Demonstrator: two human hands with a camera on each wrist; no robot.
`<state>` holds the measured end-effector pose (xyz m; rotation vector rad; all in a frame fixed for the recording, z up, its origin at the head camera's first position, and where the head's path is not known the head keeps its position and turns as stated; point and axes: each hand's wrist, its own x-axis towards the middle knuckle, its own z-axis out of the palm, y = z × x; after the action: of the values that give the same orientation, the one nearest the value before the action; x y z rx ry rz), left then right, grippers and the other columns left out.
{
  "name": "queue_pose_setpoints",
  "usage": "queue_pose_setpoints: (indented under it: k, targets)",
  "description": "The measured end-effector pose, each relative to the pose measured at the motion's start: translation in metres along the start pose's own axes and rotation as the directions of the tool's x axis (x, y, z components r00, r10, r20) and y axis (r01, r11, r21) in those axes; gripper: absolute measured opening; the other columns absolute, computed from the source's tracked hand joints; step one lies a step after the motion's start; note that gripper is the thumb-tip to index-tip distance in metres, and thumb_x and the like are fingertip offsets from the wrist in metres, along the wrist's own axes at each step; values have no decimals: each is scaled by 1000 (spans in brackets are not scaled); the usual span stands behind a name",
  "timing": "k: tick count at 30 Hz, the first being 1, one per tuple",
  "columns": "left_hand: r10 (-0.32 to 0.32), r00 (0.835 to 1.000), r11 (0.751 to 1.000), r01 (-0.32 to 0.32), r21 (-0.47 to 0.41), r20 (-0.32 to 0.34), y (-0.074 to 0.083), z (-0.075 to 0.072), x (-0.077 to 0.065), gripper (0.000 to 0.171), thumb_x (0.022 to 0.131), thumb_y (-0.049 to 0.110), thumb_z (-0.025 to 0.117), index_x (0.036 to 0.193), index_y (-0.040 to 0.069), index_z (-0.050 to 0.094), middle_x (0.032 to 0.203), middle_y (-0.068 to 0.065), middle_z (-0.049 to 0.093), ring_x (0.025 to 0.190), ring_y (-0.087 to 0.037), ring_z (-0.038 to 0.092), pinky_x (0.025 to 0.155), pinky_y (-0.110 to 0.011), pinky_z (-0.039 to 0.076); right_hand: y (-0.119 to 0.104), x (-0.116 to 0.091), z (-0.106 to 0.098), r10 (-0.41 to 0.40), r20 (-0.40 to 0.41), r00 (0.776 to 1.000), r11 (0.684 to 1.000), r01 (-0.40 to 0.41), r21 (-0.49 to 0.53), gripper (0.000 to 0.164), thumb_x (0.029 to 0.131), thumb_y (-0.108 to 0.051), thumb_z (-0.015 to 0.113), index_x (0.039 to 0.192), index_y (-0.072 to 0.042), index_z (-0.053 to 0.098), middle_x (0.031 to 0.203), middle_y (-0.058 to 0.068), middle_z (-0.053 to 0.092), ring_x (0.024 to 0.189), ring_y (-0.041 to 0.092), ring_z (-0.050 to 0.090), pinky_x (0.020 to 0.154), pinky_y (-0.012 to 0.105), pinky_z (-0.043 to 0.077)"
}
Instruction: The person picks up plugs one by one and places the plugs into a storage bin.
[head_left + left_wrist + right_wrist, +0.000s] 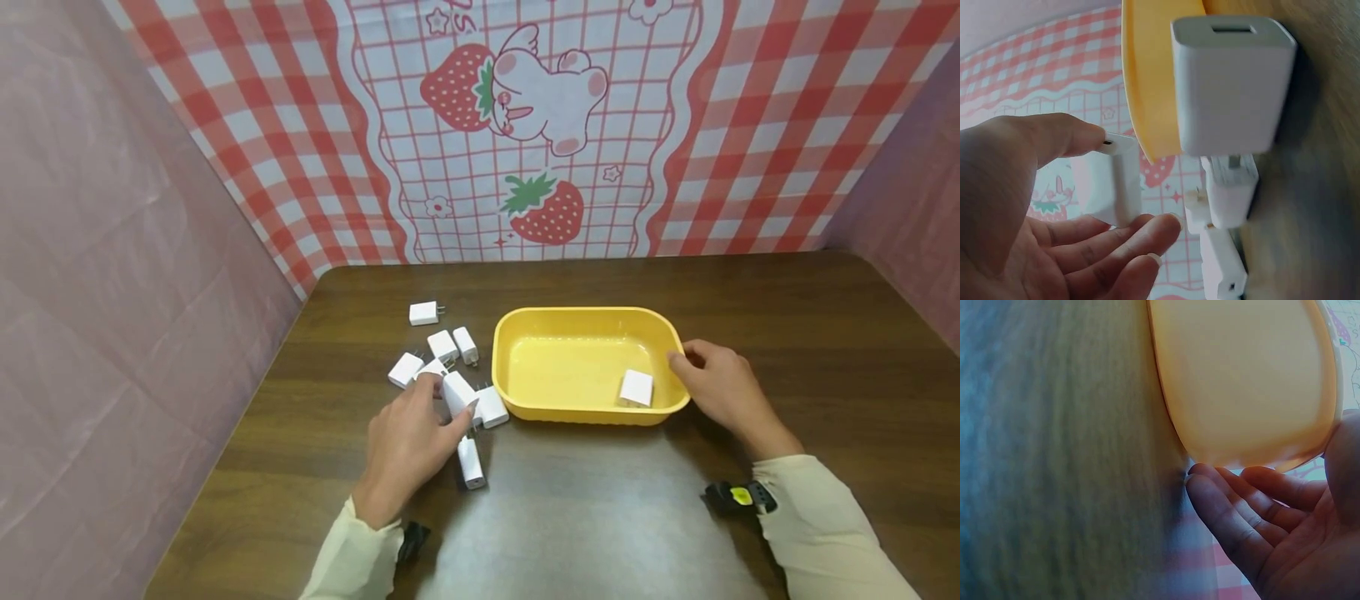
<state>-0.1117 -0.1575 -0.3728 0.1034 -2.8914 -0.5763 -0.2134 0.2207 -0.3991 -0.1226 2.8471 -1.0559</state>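
Observation:
My left hand [408, 437] pinches a white plug-in charger [1113, 181] between thumb and fingers, to the left of a yellow plastic basin. In the left wrist view, a small port shows in the charger's end, near the thumb tip. Several more white chargers lie close around this hand, among them one touching or nearly touching the basin [562, 367] and another charger [471, 463] just below the fingers. On the basin's right end, my right hand [723, 387] holds the rim, thumb over the edge and fingers against the outer wall. One charger [637, 387] lies inside the basin.
The chargers and basin rest on a dark wooden table [810, 333]. A lone charger [424, 313] lies farther back on the left. Behind the table hangs a red-and-white checked cloth [757, 125] with strawberry prints. A plain pinkish cloth [135, 250] hangs at the left.

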Motion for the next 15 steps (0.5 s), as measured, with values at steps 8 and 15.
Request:
queue_pose_setpoints:
  k: [8, 15]
  targets:
    - [110, 991, 993, -113, -26, -81, 22, 2, 5, 50, 84, 52, 73, 115, 13, 66, 87, 2, 69, 65, -15, 59, 57, -39, 47, -1, 0, 0, -14, -28, 1000, 1000, 13, -11, 57, 103, -40, 47, 128, 10, 55, 111, 25, 63, 89, 32, 56, 71, 35, 48]
    - [254, 960, 967, -254, 22, -120, 48, 3, 11, 50, 87, 52, 71, 116, 13, 67, 92, 1, 70, 66, -13, 59, 54, -34, 46, -1, 0, 2, -37, -47, 998, 999, 35, -24, 55, 103, -38, 48, 127, 11, 57, 111, 26, 64, 91, 33, 57, 74, 39, 47]
